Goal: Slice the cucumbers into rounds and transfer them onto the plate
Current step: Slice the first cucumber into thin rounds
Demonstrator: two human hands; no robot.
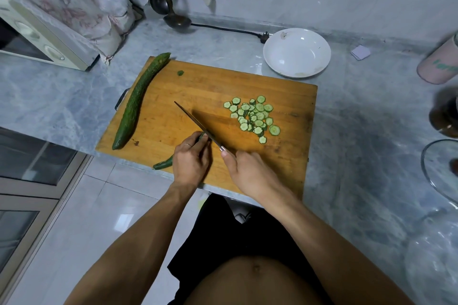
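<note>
A: White plate [297, 53]?
B: Bare, beyond the cutting board [173, 96]. Cucumber rounds [252, 117] heaped on the board.
A: Hidden?
B: Cut cucumber [164, 163] mostly under the left hand [190, 160], which pins it (tail overhangs the edge). Right hand [247, 171] grips the knife [195, 122]; handle covered. Whole cucumber [137, 101] lies left.

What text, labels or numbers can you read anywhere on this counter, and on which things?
Pink cup, right edge: green lettering, cut off by the frame and blurred, not readable.
Oven, left: round dials, no markings legible.
Small card beside the plate: no print visible.
Nothing else carries text.
</note>
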